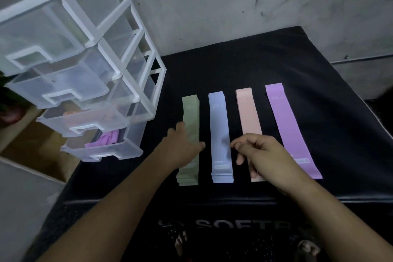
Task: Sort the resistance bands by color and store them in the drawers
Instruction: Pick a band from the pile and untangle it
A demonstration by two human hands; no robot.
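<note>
Four flat stacks of resistance bands lie side by side on a black mat (pixel 319 100): green (pixel 191 110), blue (pixel 219 121), peach (pixel 247 110) and purple (pixel 287 125). My left hand (pixel 180 147) rests spread on the middle of the green stack, slightly blurred. My right hand (pixel 259 155) hovers over the lower part of the peach stack, thumb and forefinger pinched near the blue stack's edge, nothing visibly held. A clear plastic drawer unit (pixel 136 53) stands at the left with its drawers pulled out.
The bottom drawer (pixel 127 151) holds purple bands (pixel 106 140). The drawer above it (pixel 102 121) shows something peach inside. The upper two drawers look empty. A grey wall is behind the mat. Bare feet show below the mat's front edge.
</note>
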